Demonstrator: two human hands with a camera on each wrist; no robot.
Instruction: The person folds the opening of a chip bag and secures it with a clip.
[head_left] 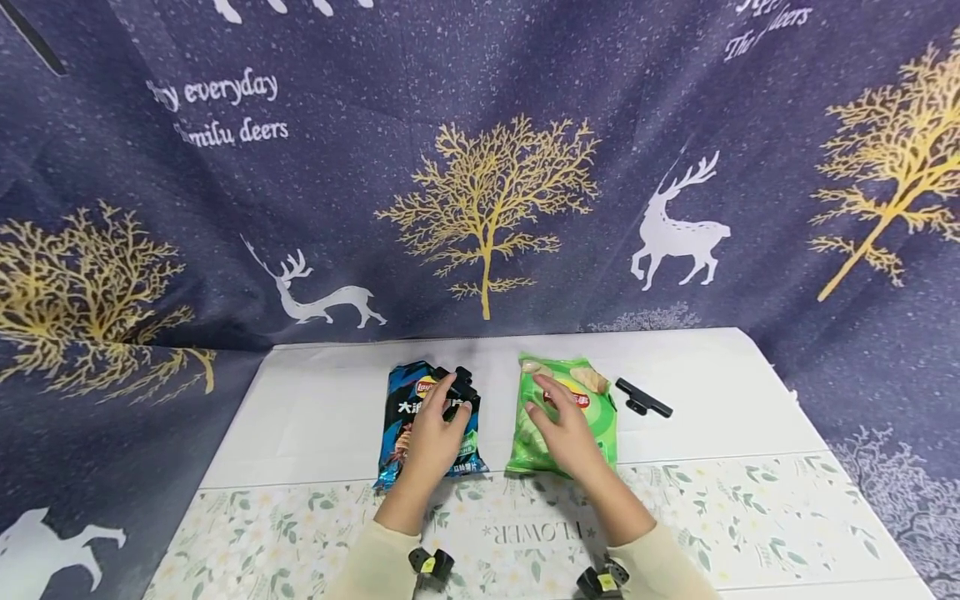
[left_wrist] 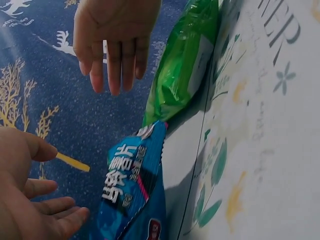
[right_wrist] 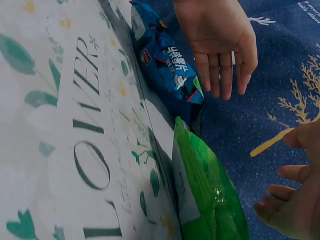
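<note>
1. Head view: two bags of crisps lie side by side on the white surface (head_left: 315, 417), well apart from its edges. The left hand (head_left: 435, 433) hovers over the blue bag (head_left: 431, 429), fingers relaxed and slightly spread, holding nothing. A black clip (head_left: 459, 390) sits at the top of the blue bag, just beyond the fingertips; whether the fingers touch it cannot be told.
2. In the same view the right hand (head_left: 566, 433) hangs over the green bag (head_left: 564, 417), fingers straight and loose, gripping nothing. A second black clip (head_left: 642, 398) lies on the surface just to the right of the green bag's top corner, apart from the hand.
3. Behind the surface hangs a dark blue cloth (head_left: 480, 167) printed with gold trees and white deer. A flowered mat (head_left: 750, 517) covers the near part of the surface.
4. Left wrist view: the left hand (left_wrist: 25, 195) is above the blue bag (left_wrist: 132, 190) with fingers loosely extended, not touching it. The green bag (left_wrist: 185, 65) lies beyond, with the right hand (left_wrist: 115, 35) open above it.
5. Right wrist view: the right hand (right_wrist: 295, 200) hovers clear of the green bag (right_wrist: 210, 200), fingers gently curved and holding nothing. The left hand (right_wrist: 220, 40) is spread open above the blue bag (right_wrist: 167, 65).
</note>
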